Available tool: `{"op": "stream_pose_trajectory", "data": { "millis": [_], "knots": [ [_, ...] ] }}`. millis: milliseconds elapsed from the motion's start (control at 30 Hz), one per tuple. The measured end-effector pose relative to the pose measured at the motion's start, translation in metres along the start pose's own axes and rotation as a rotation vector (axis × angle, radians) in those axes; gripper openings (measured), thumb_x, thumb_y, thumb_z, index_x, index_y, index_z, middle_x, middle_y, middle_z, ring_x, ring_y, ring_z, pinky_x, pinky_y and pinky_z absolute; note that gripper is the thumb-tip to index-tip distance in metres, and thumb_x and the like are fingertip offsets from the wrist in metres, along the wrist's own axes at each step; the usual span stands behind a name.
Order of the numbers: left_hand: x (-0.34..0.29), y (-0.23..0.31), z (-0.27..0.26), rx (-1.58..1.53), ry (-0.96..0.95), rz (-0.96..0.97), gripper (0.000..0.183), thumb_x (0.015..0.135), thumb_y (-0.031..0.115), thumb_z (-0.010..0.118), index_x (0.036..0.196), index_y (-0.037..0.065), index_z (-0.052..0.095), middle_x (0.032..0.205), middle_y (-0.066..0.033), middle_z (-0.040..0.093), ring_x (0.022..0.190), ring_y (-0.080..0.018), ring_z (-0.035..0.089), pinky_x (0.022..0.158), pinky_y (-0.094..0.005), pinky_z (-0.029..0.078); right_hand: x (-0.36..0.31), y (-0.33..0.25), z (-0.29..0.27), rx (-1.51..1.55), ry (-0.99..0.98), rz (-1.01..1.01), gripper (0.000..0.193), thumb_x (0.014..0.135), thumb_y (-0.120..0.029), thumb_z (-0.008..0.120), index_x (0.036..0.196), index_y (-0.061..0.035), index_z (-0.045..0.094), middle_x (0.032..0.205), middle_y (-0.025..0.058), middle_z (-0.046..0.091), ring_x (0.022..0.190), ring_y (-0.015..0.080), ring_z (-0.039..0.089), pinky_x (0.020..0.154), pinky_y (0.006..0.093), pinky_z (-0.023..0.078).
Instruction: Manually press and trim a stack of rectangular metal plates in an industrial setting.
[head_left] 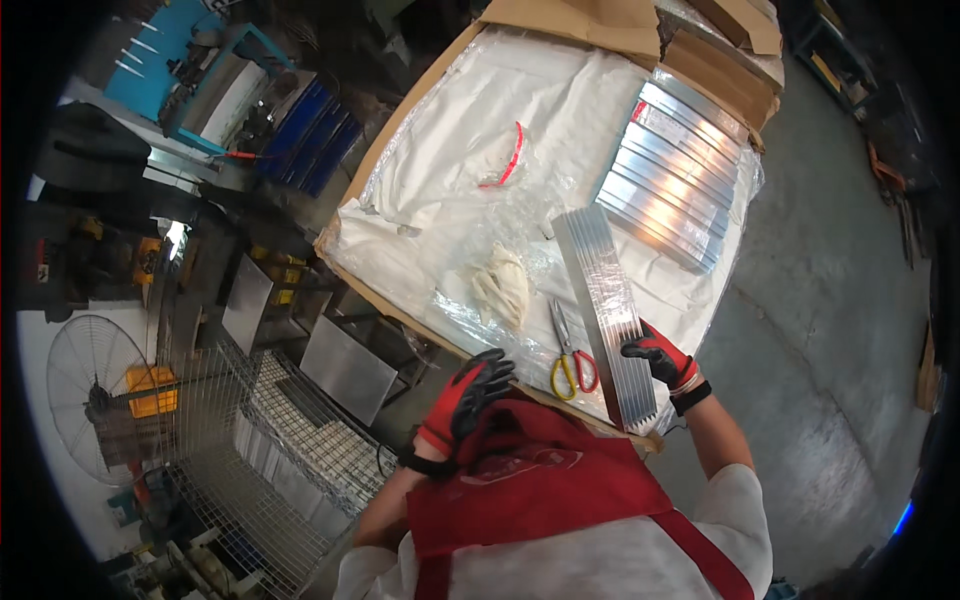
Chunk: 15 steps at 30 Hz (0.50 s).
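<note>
A long bundle of ridged silver metal strips [606, 300] lies slantwise at the right front of a wrapped, padded surface. My right hand [660, 357], in a red and black glove, grips its right edge near the front end, fingers over the top. At the front edge of the surface, my left hand [472, 397] wears a matching glove and holds nothing; its fingers are stretched out. Between the two hands lie scissors [568, 358] with one yellow and one red handle, close beside the bundle. A crumpled off-white cloth [503, 285] rests farther left.
Wide shiny metal strips [672, 170] lie side by side at the far right of the padding [430, 120]. A curved red strip [517, 155] sits amid clear film. Cardboard flaps [580, 25] edge the back. Leftward stand a wire mesh cage [250, 480] and a fan [95, 395].
</note>
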<state>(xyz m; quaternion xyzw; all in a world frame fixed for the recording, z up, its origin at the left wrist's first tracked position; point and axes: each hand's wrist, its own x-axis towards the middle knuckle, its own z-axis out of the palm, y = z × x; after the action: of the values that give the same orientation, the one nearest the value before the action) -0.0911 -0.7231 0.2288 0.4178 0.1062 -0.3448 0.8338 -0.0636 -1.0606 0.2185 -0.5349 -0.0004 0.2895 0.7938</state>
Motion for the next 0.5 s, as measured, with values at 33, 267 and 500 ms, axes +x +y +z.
{"op": "stream_pose_trajectory", "data": {
  "millis": [33,267,500],
  "knots": [
    [0.004,0.009,0.005,0.076,-0.051,0.016,0.048,0.091,0.028,0.038,0.130,0.001,0.028,0.125,-0.0138,0.043,0.115,-0.0230,0.043,0.097,-0.0351,0.033,0.003,0.007,-0.002,-0.055,-0.012,-0.028,0.036,0.082,-0.010,0.053,0.115,0.0016,0.046,0.114,0.0079,0.049,0.103,0.0163,0.049,0.089,0.0277,0.038],
    [0.029,0.075,0.049,0.227,-0.301,0.124,0.067,0.085,0.025,0.052,0.137,0.011,0.013,0.137,-0.0122,0.024,0.126,-0.0224,0.026,0.102,-0.0344,0.022,0.024,-0.023,0.077,0.215,0.191,-0.130,0.048,0.080,-0.009,0.054,0.124,-0.0025,0.036,0.108,0.0054,0.052,0.098,0.0138,0.052,0.084,0.0266,0.042],
    [0.062,0.112,0.018,0.033,-0.396,-0.066,0.044,0.083,0.008,0.053,0.124,0.004,0.040,0.114,-0.0085,0.051,0.105,-0.0178,0.050,0.087,-0.0292,0.043,0.047,-0.066,0.184,-0.896,0.621,-0.327,0.062,0.071,-0.017,0.069,0.123,0.0006,0.039,0.105,0.0105,0.049,0.093,0.0169,0.050,0.082,0.0281,0.040]
  ]
}}
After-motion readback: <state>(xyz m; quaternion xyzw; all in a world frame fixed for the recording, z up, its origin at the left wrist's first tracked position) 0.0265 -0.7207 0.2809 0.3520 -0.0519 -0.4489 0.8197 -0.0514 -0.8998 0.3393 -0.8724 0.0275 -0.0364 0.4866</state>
